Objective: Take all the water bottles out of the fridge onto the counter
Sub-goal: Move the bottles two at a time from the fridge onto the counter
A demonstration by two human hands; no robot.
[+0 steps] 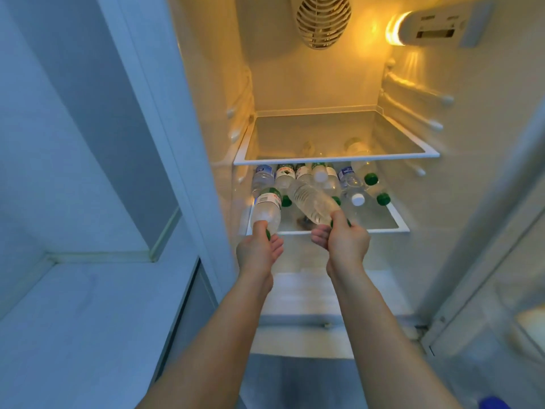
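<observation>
Both my hands reach into the open fridge at its lower glass shelf [395, 222]. My left hand [259, 249] grips the green-capped neck of a clear water bottle with a red-and-white label [267, 211], at the shelf's front left. My right hand [348, 240] holds the cap end of a second, label-less clear bottle [312, 202], tilted up and to the left. Behind them several more water bottles [351, 184] lie on the shelf, caps toward me, some green, some white.
An upper glass shelf [247, 156] sits bare just above the bottles. The white counter [82, 320] lies to the left of the fridge, below a pale wall. The fridge door [486, 290] stands open on the right. A lamp [398, 28] glows at top right.
</observation>
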